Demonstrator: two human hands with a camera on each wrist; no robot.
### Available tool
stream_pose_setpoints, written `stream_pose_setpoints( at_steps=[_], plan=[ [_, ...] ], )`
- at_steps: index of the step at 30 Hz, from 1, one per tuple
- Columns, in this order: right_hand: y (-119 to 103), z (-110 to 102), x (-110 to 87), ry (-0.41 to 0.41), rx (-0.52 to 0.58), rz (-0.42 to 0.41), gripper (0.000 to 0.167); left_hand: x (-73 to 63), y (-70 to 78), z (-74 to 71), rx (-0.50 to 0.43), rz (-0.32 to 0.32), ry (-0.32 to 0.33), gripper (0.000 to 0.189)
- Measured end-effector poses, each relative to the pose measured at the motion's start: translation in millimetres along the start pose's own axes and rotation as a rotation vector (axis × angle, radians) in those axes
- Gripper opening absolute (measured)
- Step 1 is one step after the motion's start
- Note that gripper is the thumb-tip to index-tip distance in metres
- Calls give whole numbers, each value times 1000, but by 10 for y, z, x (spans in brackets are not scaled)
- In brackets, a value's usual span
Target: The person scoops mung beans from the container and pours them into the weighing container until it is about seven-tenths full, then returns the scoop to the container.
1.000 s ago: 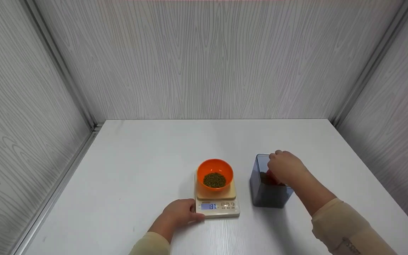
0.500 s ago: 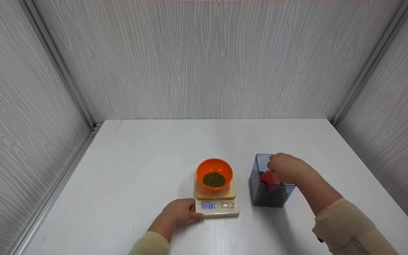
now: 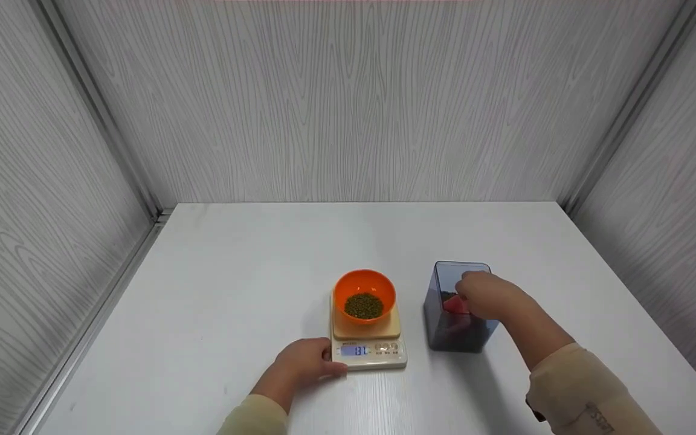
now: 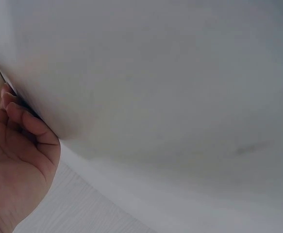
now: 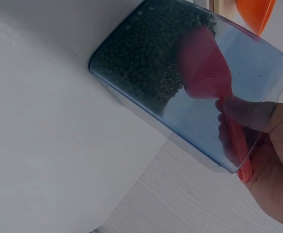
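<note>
My right hand (image 3: 486, 295) reaches into a clear bluish container (image 5: 126, 99) and grips the handle of a red scoop (image 5: 207, 68). The scoop's blade dips into small green beans (image 5: 141, 53) that look like mung beans. My left hand (image 3: 307, 360) holds the front left corner of a kitchen scale (image 3: 387, 356), thumb along its front edge and fingers at its left side. In the left wrist view, those fingers (image 4: 32, 121) curl against the scale's edge. An orange bowl (image 3: 348, 287) with some of the same green beans stands on the scale's platform.
Scale and container stand side by side on a white table (image 3: 251, 254), a narrow gap between them. Pale wood-grain panels (image 3: 348, 103) rise behind the table and at both sides. The scale's display (image 3: 355, 350) is lit and seems to read 137.
My right hand has shifted and turned inside the container, and the red scoop now shows more than it did a second ago. My left hand, the scale and the bowl stay put.
</note>
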State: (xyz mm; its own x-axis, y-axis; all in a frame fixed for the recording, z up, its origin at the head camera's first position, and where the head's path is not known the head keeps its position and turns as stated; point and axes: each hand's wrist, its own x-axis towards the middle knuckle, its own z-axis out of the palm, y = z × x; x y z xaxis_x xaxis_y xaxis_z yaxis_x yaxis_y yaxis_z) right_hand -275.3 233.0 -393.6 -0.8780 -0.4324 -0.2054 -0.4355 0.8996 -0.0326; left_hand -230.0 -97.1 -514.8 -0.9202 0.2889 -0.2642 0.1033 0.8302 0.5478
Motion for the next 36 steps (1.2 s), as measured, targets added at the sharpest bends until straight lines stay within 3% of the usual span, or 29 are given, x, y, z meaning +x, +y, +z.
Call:
stream_pose_setpoints(
  at_steps=[14,25,32,36],
  plan=[
    [84,122,99,-35,149,52,3,-28,10,-24,-8,-11,1,41],
    [88,96,98,-37,163,38,5,-15,12,-28,9,-2,2,40],
    [105,99,82,13,156,-21,9,-9,23,-23,-3,-44,-15,39],
    [112,81,36,5,175,5,9,-22,45,-27,-2,-33,-16,39]
  ],
)
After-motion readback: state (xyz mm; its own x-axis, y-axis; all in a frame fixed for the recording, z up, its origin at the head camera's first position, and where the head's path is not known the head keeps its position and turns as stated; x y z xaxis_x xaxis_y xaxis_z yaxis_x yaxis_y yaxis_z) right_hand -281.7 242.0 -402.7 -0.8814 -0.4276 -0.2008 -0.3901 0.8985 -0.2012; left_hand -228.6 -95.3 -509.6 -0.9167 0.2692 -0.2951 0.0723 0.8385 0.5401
